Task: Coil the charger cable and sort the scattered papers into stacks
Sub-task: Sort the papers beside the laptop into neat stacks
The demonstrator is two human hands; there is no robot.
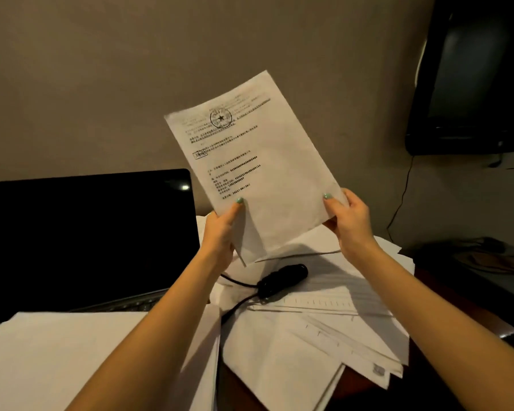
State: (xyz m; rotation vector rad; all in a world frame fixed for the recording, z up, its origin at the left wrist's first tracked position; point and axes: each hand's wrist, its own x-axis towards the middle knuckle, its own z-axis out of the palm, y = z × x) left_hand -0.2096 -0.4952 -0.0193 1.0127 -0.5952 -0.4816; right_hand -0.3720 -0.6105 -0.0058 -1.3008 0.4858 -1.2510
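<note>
Two hands hold one printed sheet (258,161) up in the air, tilted, in front of the wall. Left hand (220,235) pinches the bottom left corner with the thumb on the front, and the other fingers are hidden behind the paper. Right hand (349,221) pinches the bottom right edge the same way. The sheet has black text and a round stamp with a star near the top; the text is too small to read. A second sheet edge shows just behind it at the lower left.

Charger cable (282,278) is black and bunched into a short bundle. It lies on the papers below the held sheet, between the two forearms, with one lead running down and left.

Scattered papers (324,336) are spread over the right part of the desk (472,315), overlapping at mixed angles, some hanging past its edge. A squarer white stack (72,351) sits at the lower left, partly under the left forearm. An open laptop (86,232) with a dark screen stands behind that stack. A dark screen (472,69) is on the wall at the upper right, with thin wires hanging below it.
</note>
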